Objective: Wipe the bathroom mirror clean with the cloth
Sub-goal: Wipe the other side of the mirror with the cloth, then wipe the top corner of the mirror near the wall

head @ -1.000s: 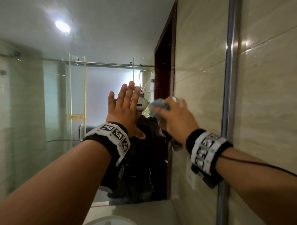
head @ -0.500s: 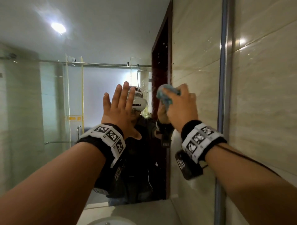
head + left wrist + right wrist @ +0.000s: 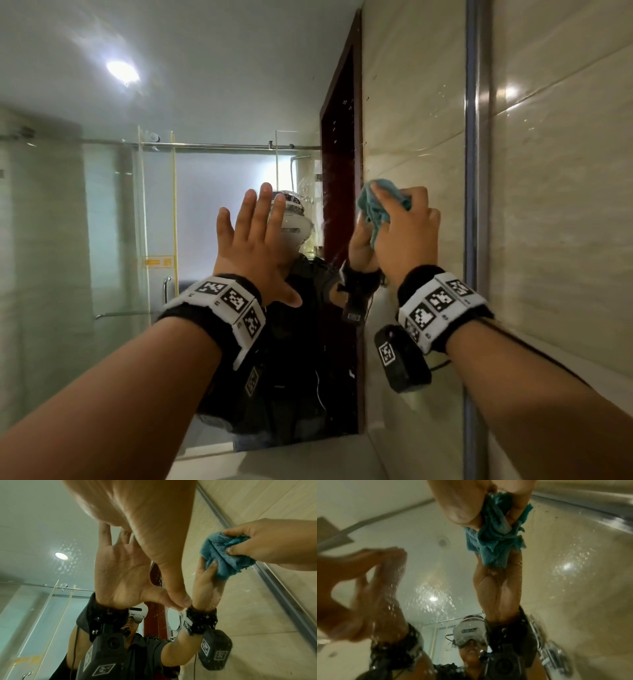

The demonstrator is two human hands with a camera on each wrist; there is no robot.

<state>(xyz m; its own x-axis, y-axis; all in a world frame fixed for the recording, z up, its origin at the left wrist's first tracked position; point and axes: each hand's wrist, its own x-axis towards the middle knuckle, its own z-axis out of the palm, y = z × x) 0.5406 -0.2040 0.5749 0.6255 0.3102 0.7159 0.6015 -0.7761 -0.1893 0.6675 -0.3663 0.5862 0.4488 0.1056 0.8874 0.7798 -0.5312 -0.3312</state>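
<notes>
The bathroom mirror (image 3: pixel 205 102) fills the wall ahead, its metal edge strip (image 3: pixel 474 171) running down at the right. My right hand (image 3: pixel 404 233) grips a bunched teal cloth (image 3: pixel 375 205) and presses it on the glass near that right side; the cloth (image 3: pixel 223 555) is crumpled between fingers and thumb, and it (image 3: pixel 493 536) hangs below the fingers in the right wrist view. My left hand (image 3: pixel 253 240) lies flat with straight, spread fingers against the glass, left of the cloth. Water spots (image 3: pixel 570 561) dot the mirror.
Beige wall tiles (image 3: pixel 565 205) stand right of the mirror strip. A white counter (image 3: pixel 274 466) with a basin lies below the mirror. The glass reflects a shower enclosure, a dark door frame, a ceiling light and the person wearing a headset.
My right hand has moved the cloth up and to the right across the glass. My left hand stays flat on the mirror in about the same spot.
</notes>
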